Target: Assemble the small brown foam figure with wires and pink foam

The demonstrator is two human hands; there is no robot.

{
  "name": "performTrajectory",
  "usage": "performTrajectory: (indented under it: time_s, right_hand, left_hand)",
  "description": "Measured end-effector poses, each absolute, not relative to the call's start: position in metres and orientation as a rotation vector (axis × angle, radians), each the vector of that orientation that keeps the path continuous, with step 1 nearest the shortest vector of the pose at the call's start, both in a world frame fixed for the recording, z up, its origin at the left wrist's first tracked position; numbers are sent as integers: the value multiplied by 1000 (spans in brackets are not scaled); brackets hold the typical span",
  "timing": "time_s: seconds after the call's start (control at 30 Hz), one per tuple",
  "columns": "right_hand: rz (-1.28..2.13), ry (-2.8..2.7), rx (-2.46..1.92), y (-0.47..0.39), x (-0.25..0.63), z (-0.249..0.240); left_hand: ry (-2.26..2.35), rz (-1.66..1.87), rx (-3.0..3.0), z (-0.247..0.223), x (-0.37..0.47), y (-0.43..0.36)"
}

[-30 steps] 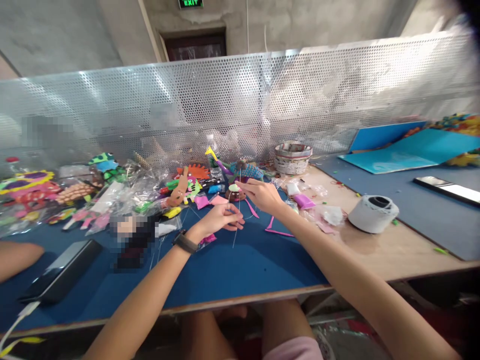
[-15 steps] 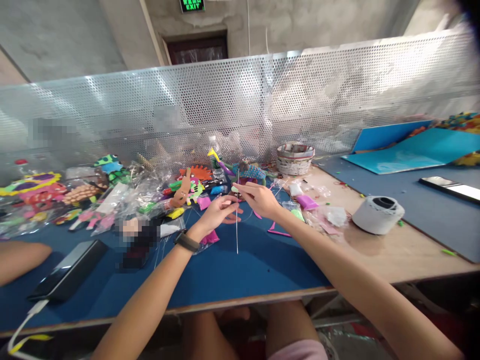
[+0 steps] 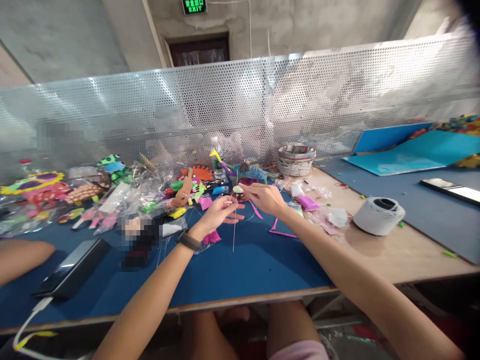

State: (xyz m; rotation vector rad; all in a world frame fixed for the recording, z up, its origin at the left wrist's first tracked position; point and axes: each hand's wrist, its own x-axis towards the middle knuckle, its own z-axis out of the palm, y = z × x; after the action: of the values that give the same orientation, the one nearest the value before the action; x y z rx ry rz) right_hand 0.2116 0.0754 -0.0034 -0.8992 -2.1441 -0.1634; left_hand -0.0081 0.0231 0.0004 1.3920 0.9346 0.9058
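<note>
The right hand (image 3: 264,197) has its thumb and forefinger drawn together on the edge of a small pale green piece (image 3: 237,189), held up over the blue mat (image 3: 270,272) in front of the person. A brown piece with two eye-like dots (image 3: 239,196) shows directly below it. A thin wire (image 3: 234,237) runs upright past both, its lower end hanging free; the left hand (image 3: 219,212) meets it with thumb and forefinger near each other, the other fingers spread, though whether they pinch it I cannot tell. Near the hands lie a purple strip (image 3: 256,209), a bent purple strip (image 3: 283,233) and a magenta packet (image 3: 212,237). Farther right stand a white roll (image 3: 377,220) and, behind it, a woven basket (image 3: 294,167). To the left are bagged colourful figures (image 3: 43,192), a black device (image 3: 73,267) and another person's arm (image 3: 24,260). A perforated metal panel (image 3: 225,95) rises behind.
</note>
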Motion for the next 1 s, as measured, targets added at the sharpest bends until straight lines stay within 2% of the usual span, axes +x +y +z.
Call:
performTrajectory:
  time_s: [0.53,1.0]
  right_hand:
    - [-336,-2194,-911,75,210,-4]
    - [-246,-2204,-854,70,209,5]
  left_hand:
    - [948,928,1486,6,-6,19]
    - [926,947,1522,11,-9,19]
